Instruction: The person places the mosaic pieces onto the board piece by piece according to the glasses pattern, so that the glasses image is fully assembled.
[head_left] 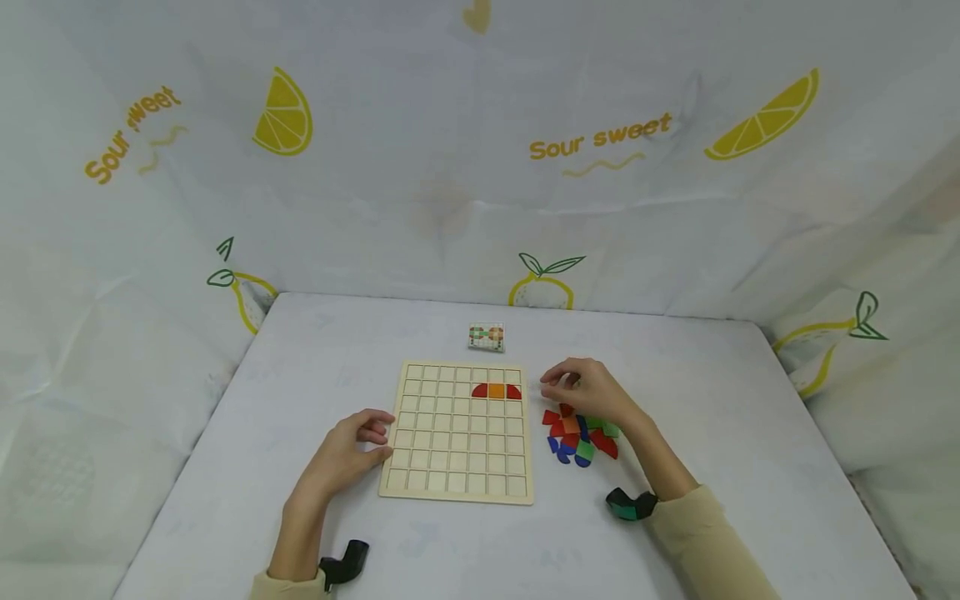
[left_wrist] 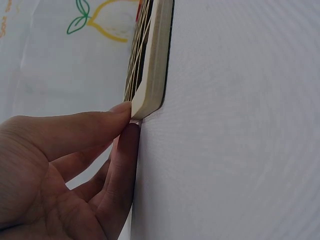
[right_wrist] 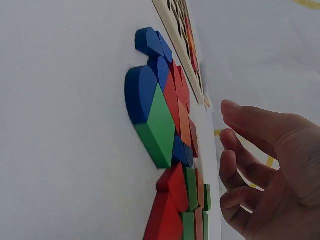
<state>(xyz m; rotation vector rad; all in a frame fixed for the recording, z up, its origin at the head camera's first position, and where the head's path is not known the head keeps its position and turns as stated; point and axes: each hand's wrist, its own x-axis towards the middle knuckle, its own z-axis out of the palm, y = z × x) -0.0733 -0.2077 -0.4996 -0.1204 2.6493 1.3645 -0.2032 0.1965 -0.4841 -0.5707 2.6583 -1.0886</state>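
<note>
A square wooden grid board (head_left: pixel 457 498) lies flat on the table. Near its upper right, two red rounded pieces (head_left: pixel 513 392) flank an orange square (head_left: pixel 496 391) in the grid. My left hand (head_left: pixel 347 450) rests beside the board's left edge, its thumb and fingertips touching the rim; the left wrist view shows the thumb (left_wrist: pixel 90 131) against the board's edge (left_wrist: pixel 156 75). Off the board's upper right side hovers my right hand (head_left: pixel 588 389), fingers loosely bent with nothing between them. Just below it is a heap of coloured blocks (right_wrist: pixel 157 125) in red, blue, green and orange.
A small stack of pattern cards (head_left: pixel 487 336) lies behind the board, with a coloured design on top. White cloth (head_left: pixel 420 208) printed with lemons hangs around the table's back and sides. Both wrists carry black camera mounts (head_left: pixel 345 562).
</note>
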